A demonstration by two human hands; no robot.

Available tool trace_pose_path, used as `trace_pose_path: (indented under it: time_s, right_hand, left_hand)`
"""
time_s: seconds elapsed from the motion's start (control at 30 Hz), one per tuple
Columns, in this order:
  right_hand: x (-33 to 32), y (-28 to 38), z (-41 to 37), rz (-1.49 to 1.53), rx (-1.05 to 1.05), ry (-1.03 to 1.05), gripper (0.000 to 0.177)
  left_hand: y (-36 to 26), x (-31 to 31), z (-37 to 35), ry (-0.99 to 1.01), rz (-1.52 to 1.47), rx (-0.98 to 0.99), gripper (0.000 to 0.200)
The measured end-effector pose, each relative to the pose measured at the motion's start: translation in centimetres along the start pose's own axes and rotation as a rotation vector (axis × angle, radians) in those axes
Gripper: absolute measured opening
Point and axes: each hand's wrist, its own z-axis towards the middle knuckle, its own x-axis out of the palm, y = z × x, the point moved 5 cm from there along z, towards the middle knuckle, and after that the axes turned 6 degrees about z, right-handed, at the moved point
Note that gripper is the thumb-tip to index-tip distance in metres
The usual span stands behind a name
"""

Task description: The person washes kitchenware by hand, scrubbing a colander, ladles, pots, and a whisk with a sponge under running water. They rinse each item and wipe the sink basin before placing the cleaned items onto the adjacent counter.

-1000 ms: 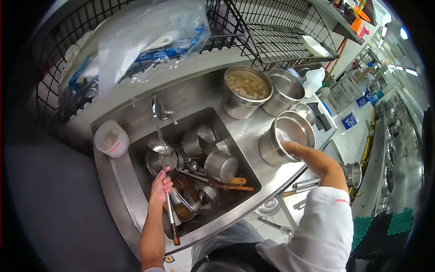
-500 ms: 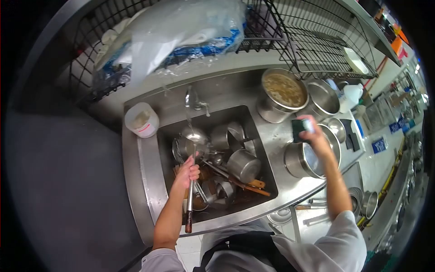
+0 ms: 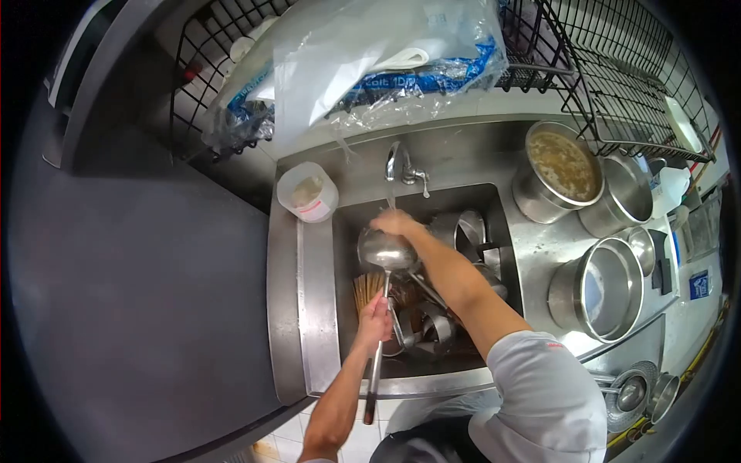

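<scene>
My left hand [image 3: 376, 318] is closed round the metal handle of a large ladle [image 3: 386, 251], which I hold over the sink [image 3: 505, 309]. Its brown handle end reaches past the sink's front edge. My right hand [image 3: 395, 222] is at the far edge of the ladle's bowl, beneath water running from the tap [image 3: 395, 163]. The fingers are blurred and partly hidden, and no scouring pad can be made out in them. Below lie several metal pots and pans [image 3: 444, 328], with a bundle of wooden sticks [image 3: 369, 289] by the left wall.
Right of the sink stand a pot of brown liquid [image 3: 563, 166], another metal pot [image 3: 629, 193] and a wide pot [image 3: 598, 289]. A white plastic tub [image 3: 307, 191] sits at the back left corner. Plastic bags [image 3: 363, 69] hang low from the wire rack [image 3: 617, 77].
My right hand has swung left from above the wide pot, where it held a dark green scouring pad, to the ladle's bowl under the tap. My left hand still holds the handle.
</scene>
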Motion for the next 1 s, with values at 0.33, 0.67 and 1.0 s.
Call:
trace_pose_path:
  time_s: [0.33,0.67,1.0]
  right_hand:
    - [6.0,-5.5,-10.2,0.694,0.31,-1.121,0.049]
    - [3.6,-3.5,-6.8,1.587,0.08,-1.047,0.035]
    - [-2.0,1.0,-11.0,0.095,-0.648,-0.908,0.038]
  left_hand:
    - [-1.9,-0.3,5.4,-0.411,0.966,0.143,0.045]
    - [1.0,-0.6,9.3,-0.332,0.645,0.135,0.044]
    - [-2.1,-1.8,7.9,0.078,-0.306,-0.147,0.031]
